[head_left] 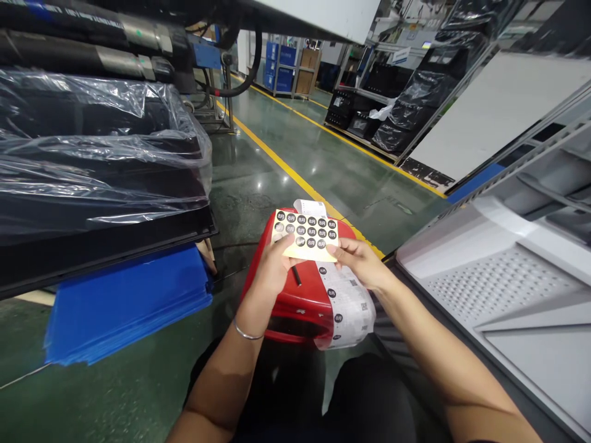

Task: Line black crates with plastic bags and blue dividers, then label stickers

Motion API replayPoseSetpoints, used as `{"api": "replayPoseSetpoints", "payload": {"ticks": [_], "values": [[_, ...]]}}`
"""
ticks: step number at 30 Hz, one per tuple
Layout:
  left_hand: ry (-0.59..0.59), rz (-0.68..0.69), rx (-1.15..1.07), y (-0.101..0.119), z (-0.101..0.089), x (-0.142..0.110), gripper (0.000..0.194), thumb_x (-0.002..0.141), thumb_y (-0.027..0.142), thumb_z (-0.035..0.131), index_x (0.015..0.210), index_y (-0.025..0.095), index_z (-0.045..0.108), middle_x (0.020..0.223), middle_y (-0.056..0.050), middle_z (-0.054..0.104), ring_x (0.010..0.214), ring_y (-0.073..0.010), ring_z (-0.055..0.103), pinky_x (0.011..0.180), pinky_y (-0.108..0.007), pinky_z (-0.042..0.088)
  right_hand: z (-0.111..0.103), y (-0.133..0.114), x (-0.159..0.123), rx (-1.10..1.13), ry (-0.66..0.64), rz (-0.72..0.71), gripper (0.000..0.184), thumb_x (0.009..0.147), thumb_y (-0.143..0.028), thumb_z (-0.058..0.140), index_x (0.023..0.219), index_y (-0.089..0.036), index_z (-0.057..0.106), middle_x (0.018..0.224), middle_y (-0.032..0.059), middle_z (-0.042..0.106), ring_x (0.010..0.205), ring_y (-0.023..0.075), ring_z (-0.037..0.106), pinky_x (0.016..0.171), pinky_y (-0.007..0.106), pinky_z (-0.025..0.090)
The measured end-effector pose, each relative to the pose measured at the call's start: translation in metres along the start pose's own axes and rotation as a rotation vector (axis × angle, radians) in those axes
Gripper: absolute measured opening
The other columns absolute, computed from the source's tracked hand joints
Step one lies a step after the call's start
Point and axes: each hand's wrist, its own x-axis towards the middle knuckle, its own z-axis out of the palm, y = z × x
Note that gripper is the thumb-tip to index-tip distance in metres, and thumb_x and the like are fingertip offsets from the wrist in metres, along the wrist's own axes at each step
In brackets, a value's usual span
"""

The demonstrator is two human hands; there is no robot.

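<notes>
Between my two hands is a pale yellow sticker sheet with rows of round black stickers printed "8月". My left hand grips its lower left edge, thumb on top. At the lower right corner my right hand pinches it between thumb and fingers. Beneath the sheet stands a red plastic stool. A strip of white printed labels hangs over the stool's right side, and round black stickers run along its left edge. A short black stick-like item lies on the stool, partly hidden by my left hand.
On the left, a plastic-wrapped black stack sits above blue sheets. A large light-grey moulded panel fills the right side. Shelving with black crates stands beyond the yellow floor line. Machine pipes overhang the upper left.
</notes>
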Motion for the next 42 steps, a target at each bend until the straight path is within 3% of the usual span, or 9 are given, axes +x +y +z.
{"api": "replayPoseSetpoints", "payload": {"ticks": [5,11,14,17,19,22,30,37,42], "values": [[-0.124,-0.11,0.031,0.015,-0.011,0.001,0.036,0.073,0.027,0.071,0.107,0.017,0.066,0.118,-0.014,0.066,0.112,-0.0333,0.06,0.093,-0.052,0.049,-0.002,-0.007,-0.005,-0.01,0.033,0.021,0.044,0.065,-0.055,0.074,0.065,-0.014,0.059,0.05,-0.0045,0.047,0.046,0.0051,0.035,0.045,0.021,0.025],[-0.307,-0.012,-0.106,0.011,0.003,-0.01,0.052,0.072,0.038,0.072,0.119,0.019,0.059,0.129,-0.012,0.06,0.127,-0.0327,0.047,0.103,-0.05,0.042,0.008,-0.012,-0.001,0.135,0.081,-0.008,0.044,0.064,-0.057,0.073,0.067,-0.015,0.059,0.059,-0.0027,0.051,0.048,0.0053,0.038,0.045,0.022,0.032],[-0.125,0.063,0.002,0.001,0.009,-0.011,0.053,0.069,0.029,0.075,0.119,0.019,0.059,0.123,-0.012,0.063,0.12,-0.0325,0.054,0.096,-0.048,0.048,0.013,-0.006,-0.001,-0.022,0.103,-0.079,0.042,0.072,-0.057,0.067,0.07,-0.016,0.058,0.061,-0.0015,0.051,0.049,0.0068,0.04,0.046,0.023,0.034],[0.133,0.155,0.082,-0.008,0.013,-0.01,0.051,0.069,0.024,0.075,0.117,0.019,0.059,0.119,-0.012,0.065,0.111,-0.0309,0.06,0.086,-0.043,0.054,0.017,-0.001,-0.001,-0.359,0.421,-0.385,0.032,0.078,-0.048,0.065,0.084,-0.018,0.061,0.076,0.0027,0.056,0.061,0.0112,0.048,0.054,0.027,0.043],[0.179,0.17,0.089,-0.012,0.015,-0.009,0.05,0.069,0.024,0.075,0.116,0.019,0.06,0.117,-0.012,0.066,0.108,-0.03,0.062,0.084,-0.042,0.054,0.019,0.0,-0.002,-0.567,0.534,-0.602,0.025,0.081,-0.04,0.064,0.095,-0.02,0.064,0.085,0.0051,0.057,0.072,0.0144,0.052,0.064,0.03,0.047],[0.146,0.172,0.104,-0.014,0.015,-0.009,0.043,0.069,0.027,0.075,0.109,0.015,0.064,0.112,-0.013,0.068,0.11,-0.0291,0.061,0.092,-0.043,0.05,0.02,-0.001,0.0,-0.714,0.417,-0.759,0.018,0.086,-0.032,0.061,0.099,-0.022,0.067,0.083,0.0053,0.058,0.079,0.0166,0.055,0.07,0.032,0.048],[0.155,0.331,0.202,-0.017,0.012,-0.007,0.036,0.064,0.02,0.078,0.099,0.015,0.069,0.109,-0.008,0.07,0.11,-0.025,0.061,0.104,-0.039,0.042,0.021,-0.008,0.005,-0.814,0.326,-0.862,0.01,0.084,-0.023,0.062,0.088,-0.022,0.071,0.076,0.0037,0.061,0.074,0.0159,0.054,0.069,0.031,0.046],[0.291,0.345,0.104,-0.013,0.011,-0.002,0.039,0.07,0.018,0.075,0.107,0.017,0.065,0.116,-0.009,0.067,0.113,-0.0243,0.06,0.101,-0.038,0.046,0.009,-0.019,0.014,-0.673,0.173,-0.703,0.019,0.088,-0.035,0.056,0.081,-0.02,0.066,0.079,0.0048,0.063,0.077,0.0161,0.056,0.071,0.032,0.046],[0.445,0.326,-0.004,0.007,0.001,0.004,0.041,0.073,0.014,0.069,0.113,0.02,0.061,0.119,-0.009,0.066,0.109,-0.0253,0.062,0.087,-0.039,0.055,-0.025,-0.004,0.045,-0.621,-0.159,-0.22,0.028,0.084,-0.042,0.053,0.077,-0.016,0.057,0.073,0.0034,0.058,0.068,0.0131,0.051,0.064,0.028,0.043]]}}
